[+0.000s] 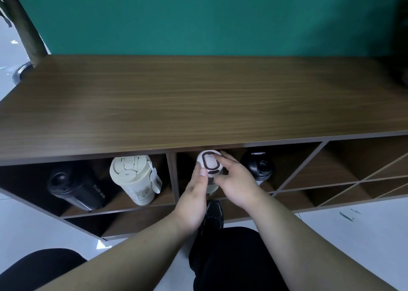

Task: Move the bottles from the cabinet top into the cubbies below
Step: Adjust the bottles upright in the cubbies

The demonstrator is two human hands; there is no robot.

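Head view puts both hands on 1 pale bottle (209, 165) in the middle cubby (223, 193); left hand (195, 189) wraps its left side, right hand (234, 180) its right and lid; it stands roughly upright, long axis near vertical, between the palms, neither hand nearer; letting go looks like the next step. Count: 4 bottles below, namely black bottle (75, 186), cream bottle (135, 178), black-lidded bottle (258, 166) and the held one; cabinet top (198, 101) carries 0.

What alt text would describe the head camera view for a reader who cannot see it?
Both hands, left hand and right hand, hold a white-lidded bottle in the middle cubby beside a black bottle. The left cubby holds a cream bottle and another black one.
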